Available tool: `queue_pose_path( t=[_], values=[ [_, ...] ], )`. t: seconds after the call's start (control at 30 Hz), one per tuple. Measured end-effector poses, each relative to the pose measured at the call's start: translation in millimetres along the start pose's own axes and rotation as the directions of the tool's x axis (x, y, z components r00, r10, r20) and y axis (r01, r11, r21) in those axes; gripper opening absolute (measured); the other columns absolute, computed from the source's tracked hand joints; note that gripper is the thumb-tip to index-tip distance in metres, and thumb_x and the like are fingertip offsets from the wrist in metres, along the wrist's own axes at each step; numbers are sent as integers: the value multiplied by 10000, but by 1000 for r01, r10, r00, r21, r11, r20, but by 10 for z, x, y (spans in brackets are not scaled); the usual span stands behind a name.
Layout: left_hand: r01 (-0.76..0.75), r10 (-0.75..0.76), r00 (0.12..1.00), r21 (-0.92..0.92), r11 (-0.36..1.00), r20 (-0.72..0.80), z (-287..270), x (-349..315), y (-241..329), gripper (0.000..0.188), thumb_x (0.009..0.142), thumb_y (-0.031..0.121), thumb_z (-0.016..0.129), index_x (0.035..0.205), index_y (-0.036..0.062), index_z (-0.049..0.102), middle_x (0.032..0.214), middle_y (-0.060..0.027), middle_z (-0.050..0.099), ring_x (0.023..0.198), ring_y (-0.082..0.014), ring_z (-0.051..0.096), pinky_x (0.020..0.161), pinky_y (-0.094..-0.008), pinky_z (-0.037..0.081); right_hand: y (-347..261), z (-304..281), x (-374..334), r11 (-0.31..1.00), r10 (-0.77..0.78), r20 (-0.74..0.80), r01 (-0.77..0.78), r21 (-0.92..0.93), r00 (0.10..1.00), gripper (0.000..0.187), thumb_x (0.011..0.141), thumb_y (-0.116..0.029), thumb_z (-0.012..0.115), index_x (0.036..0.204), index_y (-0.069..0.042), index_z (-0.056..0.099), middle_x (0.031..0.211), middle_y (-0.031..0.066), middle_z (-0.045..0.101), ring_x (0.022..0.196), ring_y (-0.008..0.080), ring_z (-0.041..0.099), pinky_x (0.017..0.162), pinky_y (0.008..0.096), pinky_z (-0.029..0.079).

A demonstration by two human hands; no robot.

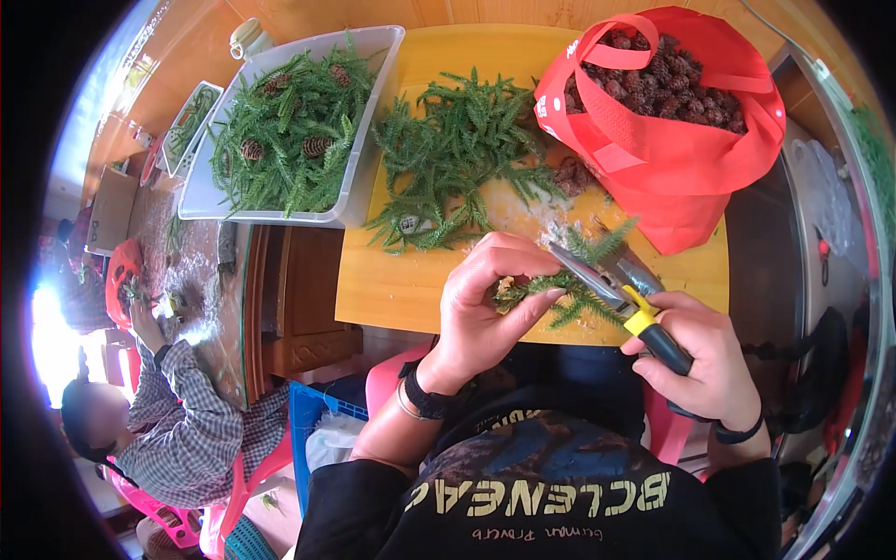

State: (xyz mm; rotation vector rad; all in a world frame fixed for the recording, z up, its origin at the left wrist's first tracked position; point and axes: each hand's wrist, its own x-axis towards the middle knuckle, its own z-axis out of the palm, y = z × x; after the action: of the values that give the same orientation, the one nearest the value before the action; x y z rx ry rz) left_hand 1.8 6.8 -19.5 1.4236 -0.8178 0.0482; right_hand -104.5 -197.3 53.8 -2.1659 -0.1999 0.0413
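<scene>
My left hand (481, 303) is closed around the base of a green artificial pine sprig (581, 306), the thumb and forefinger pinching it. Out past my fingertips its needled branches spread to the right; a small pale-brown piece shows by the palm. In my right hand (702, 359) is a pair of pliers (640, 320) with yellow and black handles. Their metal jaws reach across the upper side of the sprig; whether they touch it I cannot tell. Beyond my hands a pile of loose pine sprigs (457, 140) lies on the yellow table (392, 303).
A red bag (644, 191) full of pine cones (667, 89) stands at the table's far right. At far left, a translucent plastic bin (350, 201) holds pine sprigs and several cones. Another person in a checked shirt (187, 439) works at a table on the left. A blue crate (301, 429) stands beside me.
</scene>
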Motion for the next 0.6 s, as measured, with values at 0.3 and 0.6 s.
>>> queue_pose_path(
  t=[0.3, 0.6],
  values=[
    [-204, 213, 976, 141, 969, -46, -3, 39, -16, 280, 624, -40, 715, 866, 39, 599, 857, -89, 609, 808, -243, 587, 709, -337, 471, 37, 7, 39, 978, -114, 37, 119, -174, 993, 227, 691, -126, 702, 803, 19, 567, 691, 128, 543, 817, 378, 565, 797, 426, 465],
    [-380, 422, 907, 408, 830, -14, 7, 18, 20, 383, 529, -56, 705, 885, 50, 610, 837, -81, 595, 785, -258, 602, 651, -330, 503, 24, 112, 95, 958, -173, -26, 162, -236, 985, 248, 654, -160, 705, 764, 15, 568, 769, 128, 579, 916, 378, 562, 809, 441, 454]
  ],
)
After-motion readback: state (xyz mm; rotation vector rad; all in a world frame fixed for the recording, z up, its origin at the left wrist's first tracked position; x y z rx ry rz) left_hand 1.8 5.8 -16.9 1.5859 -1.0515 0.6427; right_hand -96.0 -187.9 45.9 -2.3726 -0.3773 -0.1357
